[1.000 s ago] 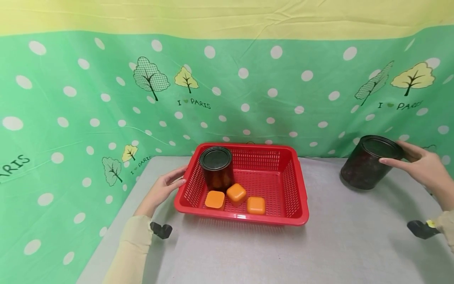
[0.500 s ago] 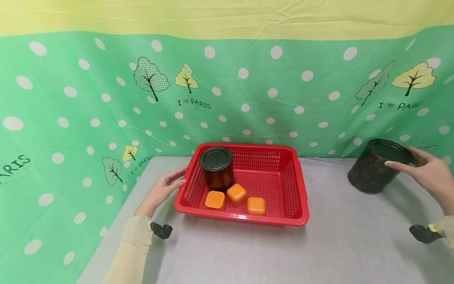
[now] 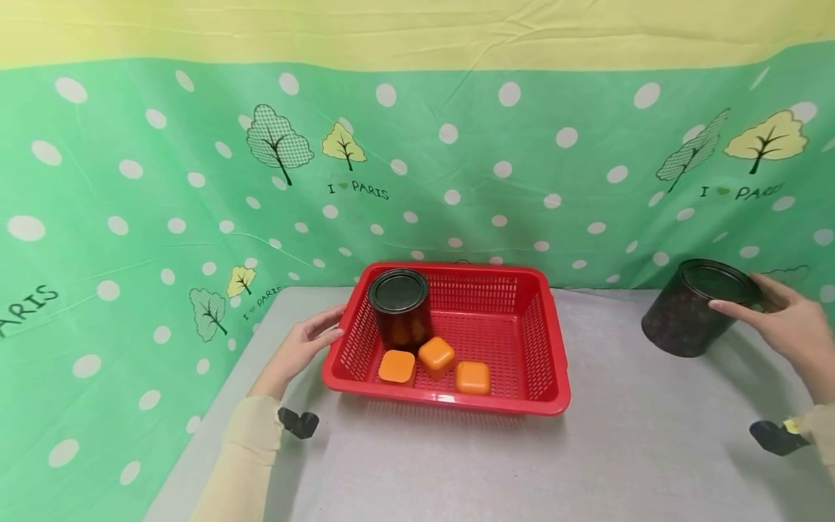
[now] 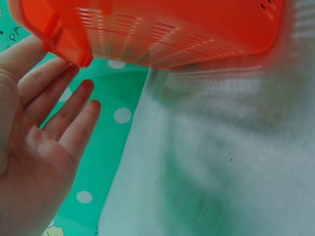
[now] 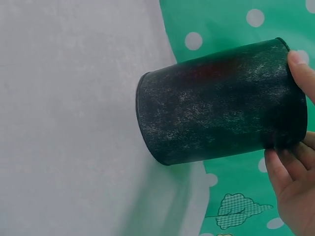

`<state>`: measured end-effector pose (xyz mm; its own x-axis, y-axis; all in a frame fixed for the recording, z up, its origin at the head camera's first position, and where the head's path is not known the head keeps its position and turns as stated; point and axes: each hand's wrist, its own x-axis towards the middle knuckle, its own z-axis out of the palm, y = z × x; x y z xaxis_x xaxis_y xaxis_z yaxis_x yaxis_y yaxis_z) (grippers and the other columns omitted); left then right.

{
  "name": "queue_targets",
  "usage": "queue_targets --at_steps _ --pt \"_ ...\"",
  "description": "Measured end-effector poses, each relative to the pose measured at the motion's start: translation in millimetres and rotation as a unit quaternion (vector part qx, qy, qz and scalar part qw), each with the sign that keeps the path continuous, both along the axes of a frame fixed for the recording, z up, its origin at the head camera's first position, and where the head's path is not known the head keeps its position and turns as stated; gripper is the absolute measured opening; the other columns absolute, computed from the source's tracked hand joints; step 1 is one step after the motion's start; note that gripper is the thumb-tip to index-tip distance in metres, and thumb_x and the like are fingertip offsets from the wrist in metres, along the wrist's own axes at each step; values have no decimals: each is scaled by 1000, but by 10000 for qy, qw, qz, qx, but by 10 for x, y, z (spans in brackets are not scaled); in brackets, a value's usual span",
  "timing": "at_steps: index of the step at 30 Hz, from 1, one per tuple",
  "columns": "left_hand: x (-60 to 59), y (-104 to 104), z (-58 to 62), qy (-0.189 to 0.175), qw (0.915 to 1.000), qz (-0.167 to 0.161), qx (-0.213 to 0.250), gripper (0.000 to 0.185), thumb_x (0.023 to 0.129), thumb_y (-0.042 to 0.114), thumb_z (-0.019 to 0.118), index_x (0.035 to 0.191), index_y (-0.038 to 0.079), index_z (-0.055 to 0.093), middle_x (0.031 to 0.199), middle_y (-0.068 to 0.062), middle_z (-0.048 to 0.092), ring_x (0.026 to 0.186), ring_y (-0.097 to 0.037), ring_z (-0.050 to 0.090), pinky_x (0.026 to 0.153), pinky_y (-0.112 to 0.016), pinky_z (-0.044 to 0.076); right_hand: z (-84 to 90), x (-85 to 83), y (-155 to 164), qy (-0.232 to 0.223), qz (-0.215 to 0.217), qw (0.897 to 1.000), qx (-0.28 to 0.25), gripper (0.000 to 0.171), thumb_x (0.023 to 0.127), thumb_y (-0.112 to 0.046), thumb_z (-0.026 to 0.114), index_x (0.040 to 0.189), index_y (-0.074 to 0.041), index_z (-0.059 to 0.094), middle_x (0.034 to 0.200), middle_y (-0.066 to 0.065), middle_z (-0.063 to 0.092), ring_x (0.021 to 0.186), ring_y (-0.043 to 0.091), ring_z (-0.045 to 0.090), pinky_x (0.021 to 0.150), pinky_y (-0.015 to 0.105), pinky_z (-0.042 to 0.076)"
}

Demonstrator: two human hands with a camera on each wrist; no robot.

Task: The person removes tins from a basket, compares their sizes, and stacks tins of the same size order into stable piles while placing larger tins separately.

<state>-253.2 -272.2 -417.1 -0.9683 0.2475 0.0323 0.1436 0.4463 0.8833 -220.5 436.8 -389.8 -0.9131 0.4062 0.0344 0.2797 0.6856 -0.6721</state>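
A red slotted plastic basket (image 3: 450, 400) sits on the table, my left hand (image 3: 305, 348) touching its left rim. In the left wrist view those fingers are extended, tips at the basket's edge. Out to the right, my right hand (image 3: 792, 319) grips a large dark can (image 3: 688, 319) near its top. The right wrist view shows the thumb on one side of the can (image 5: 216, 103) and the fingers on the other; its base is by the tabletop. Inside the basket, a similar dark can (image 3: 403, 319) stands upright in the left back corner.
Three orange rounded blocks, a left one (image 3: 396, 367), a middle one (image 3: 436, 356) and a right one (image 3: 472, 378), lie along the basket's front. A green dotted curtain (image 3: 496, 167) hangs behind the grey table (image 3: 424, 471) and down its left side.
The gripped can has moved right and a little nearer to me along with my right hand, mostly in the first half second. My left hand and the basket stay where they were.
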Motion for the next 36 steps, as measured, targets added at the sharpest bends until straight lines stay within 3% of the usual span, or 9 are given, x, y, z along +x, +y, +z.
queue_targets --at_steps 4,7,10,12,14,18,25,31,36 --pt "-5 6 1 -17 10000 19 -14 59 98 30 63 151 15 44 154 -11 47 146 -30 40 118 -52 35 -21 18 -35 149 46 9998 -95 96 95 -48 61 159 -5 4 164 24 4 148 51 11 113 68 23" --pt "-8 9 6 -16 10000 14 17 59 98 30 64 151 15 44 154 -11 48 146 -30 40 118 -52 34 -35 47 -67 343 27 9990 -280 94 95 -46 61 159 -7 5 165 22 4 151 45 11 120 60 20" --pt "-9 12 11 -12 10000 -7 35 58 98 30 64 151 15 44 154 -11 48 146 -30 41 118 -52 35 -54 83 -98 647 -24 9965 -534 89 96 -42 61 160 -13 6 166 14 6 155 31 10 125 31 20" --pt "-10 11 13 -3 10000 -7 29 58 98 29 64 151 15 44 154 -11 48 146 -31 41 118 -53 35 -63 105 -117 843 -27 9940 -699 87 97 -40 61 161 -20 5 168 7 6 156 21 8 120 13 18" --pt "-7 10 17 21 10000 -19 19 58 99 29 63 151 14 44 154 -12 47 146 -31 41 118 -53 35 -66 119 -133 999 8 9917 -806 85 98 -38 61 160 -26 5 168 -2 6 156 12 6 113 2 17" --pt "4 3 25 10 10000 12 17 58 99 28 62 152 14 43 154 -12 47 145 -31 41 118 -52 34 -22 127 -164 1292 35 9859 -1062 82 99 -32 60 160 -30 6 167 -12 8 154 3 8 115 4 16" --pt "4 -3 24 63 10000 25 -50 57 100 27 61 151 12 43 154 -14 47 145 -33 41 118 -52 34 70 132 -234 1606 72 9800 -1169 80 98 -25 61 160 -28 10 165 -15 13 152 -3 12 116 4 17" --pt "5 2 34 38 10000 53 -76 58 99 29 62 152 13 43 154 -14 46 146 -33 41 118 -52 35 148 152 -310 1696 362 9769 -1246 80 98 -20 63 159 -30 13 164 -18 15 151 -5 14 113 1 20" --pt "10 6 36 -10 10000 40 -59 58 99 29 62 152 13 43 154 -13 46 145 -32 41 118 -53 34 217 168 -404 1793 684 9718 -1372 78 96 -12 64 159 -29 20 163 -15 24 149 -6 24 105 -4 27"
